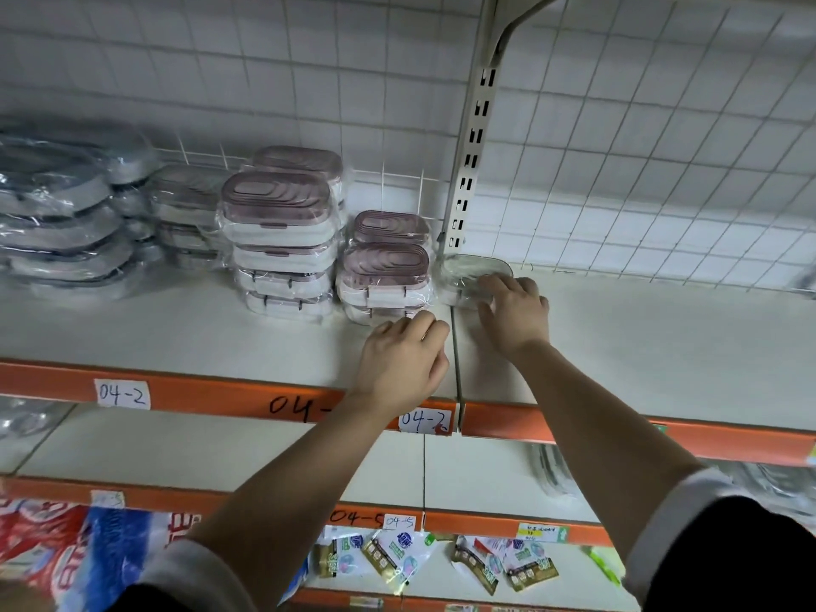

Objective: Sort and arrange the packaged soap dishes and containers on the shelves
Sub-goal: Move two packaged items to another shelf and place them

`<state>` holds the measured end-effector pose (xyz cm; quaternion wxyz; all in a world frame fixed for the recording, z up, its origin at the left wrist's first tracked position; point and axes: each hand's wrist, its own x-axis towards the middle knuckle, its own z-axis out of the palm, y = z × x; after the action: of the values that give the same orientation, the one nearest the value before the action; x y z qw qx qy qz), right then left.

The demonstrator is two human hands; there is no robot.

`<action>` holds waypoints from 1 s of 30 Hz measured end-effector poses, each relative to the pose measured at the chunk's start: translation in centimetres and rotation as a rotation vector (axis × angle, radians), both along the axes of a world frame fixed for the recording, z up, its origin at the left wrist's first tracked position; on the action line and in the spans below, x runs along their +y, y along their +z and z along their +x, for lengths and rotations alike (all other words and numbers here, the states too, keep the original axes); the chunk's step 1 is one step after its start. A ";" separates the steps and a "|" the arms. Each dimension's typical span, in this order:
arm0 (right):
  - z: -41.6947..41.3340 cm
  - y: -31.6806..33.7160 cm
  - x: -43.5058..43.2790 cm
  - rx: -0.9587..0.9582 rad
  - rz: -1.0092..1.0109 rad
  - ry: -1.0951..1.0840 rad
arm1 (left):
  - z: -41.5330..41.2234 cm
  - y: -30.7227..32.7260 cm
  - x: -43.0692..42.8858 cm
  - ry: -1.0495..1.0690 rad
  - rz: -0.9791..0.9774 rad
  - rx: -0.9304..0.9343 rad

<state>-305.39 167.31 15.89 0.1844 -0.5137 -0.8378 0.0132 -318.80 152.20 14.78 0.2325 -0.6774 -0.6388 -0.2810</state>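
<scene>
1. Clasping a film-wrapped soap dish (468,271) with the right grip (514,309), fingers bending over its top and thumb pressing at its near side.
2. Lying, that dish, at the back of the upper shelf (640,342), right at the foot of the slotted post (470,161).
3. Reaching the left grip (404,360) to the front foot of a short stack of pink-lidded containers (384,267), just left of the dish. Curling the fingers with the tips hidden, so not telling whether pinching the wrap or only touching it.
4. Standing just left of that, a taller stack of the same containers (280,240), with more behind it.
5. Piling up further left, blurred grey dishes (57,214) in clear film.
6. Backing the shelf, a white wire grid (640,148).
7. Running along the shelf front, an orange strip (212,388) carrying a paper label (121,394) reading "04-2".
8. Lying on a lower shelf (221,457), near its front edge, small printed packets (397,558).
</scene>
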 end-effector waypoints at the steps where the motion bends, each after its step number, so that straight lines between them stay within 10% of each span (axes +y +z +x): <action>1: -0.2 0.0 0.2 -0.004 -0.006 -0.002 | 0.0 0.1 0.1 0.005 -0.007 -0.005; 30: 25.1 0.0 -10.1 0.205 0.106 0.032 | 11.8 1.6 -2.9 0.003 -0.037 -0.021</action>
<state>-280.25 157.23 15.86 0.2957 -0.4856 -0.8223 0.0243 -307.04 149.32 16.34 0.2134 -0.6777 -0.6473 -0.2760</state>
